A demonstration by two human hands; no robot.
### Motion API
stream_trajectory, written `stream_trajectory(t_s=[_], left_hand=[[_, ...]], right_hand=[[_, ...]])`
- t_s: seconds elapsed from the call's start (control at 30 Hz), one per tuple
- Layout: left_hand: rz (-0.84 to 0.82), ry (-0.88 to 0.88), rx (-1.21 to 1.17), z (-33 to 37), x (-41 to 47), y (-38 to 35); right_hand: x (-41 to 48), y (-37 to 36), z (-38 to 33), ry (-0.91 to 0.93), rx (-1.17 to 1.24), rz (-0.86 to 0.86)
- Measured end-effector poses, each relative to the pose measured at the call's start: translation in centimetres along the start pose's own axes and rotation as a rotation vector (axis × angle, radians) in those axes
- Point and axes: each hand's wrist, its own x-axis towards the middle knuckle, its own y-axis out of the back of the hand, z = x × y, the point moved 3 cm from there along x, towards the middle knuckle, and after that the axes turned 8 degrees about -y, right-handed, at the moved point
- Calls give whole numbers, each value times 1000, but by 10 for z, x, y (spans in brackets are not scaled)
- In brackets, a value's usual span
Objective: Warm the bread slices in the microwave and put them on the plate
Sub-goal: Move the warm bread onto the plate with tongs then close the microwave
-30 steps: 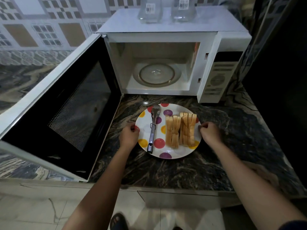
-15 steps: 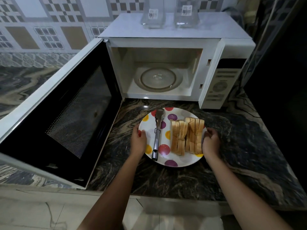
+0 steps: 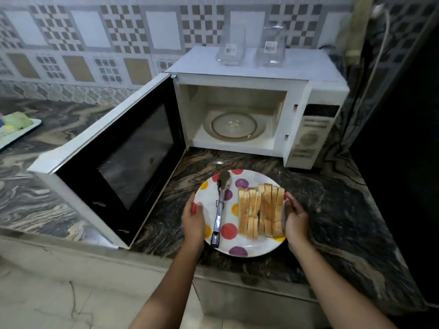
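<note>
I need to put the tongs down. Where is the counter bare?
Bare counter lies right of the plate, up to the dark wall. Left is crowded: the open microwave door hems the plate in. The microwave blocks behind.

Both hands grip a polka-dot plate [image 3: 247,245] on the marbled desk [image 3: 332,210]: left hand [image 3: 193,220] on its left rim, right hand [image 3: 295,218] on its right. Bread slices [image 3: 261,210] and metal tongs [image 3: 219,210] lie on it. Beyond, the microwave [image 3: 256,67] stands open.
</note>
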Motion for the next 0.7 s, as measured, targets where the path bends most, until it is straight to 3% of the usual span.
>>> stream_trajectory(t_s=[0.37, 0.7], left_hand=[[48, -30, -96, 12, -62, 67], [194, 12, -146, 10, -153, 193]], right_hand=[[-80, 10, 13, 75, -17, -49], [-210, 12, 59, 57, -96, -212]])
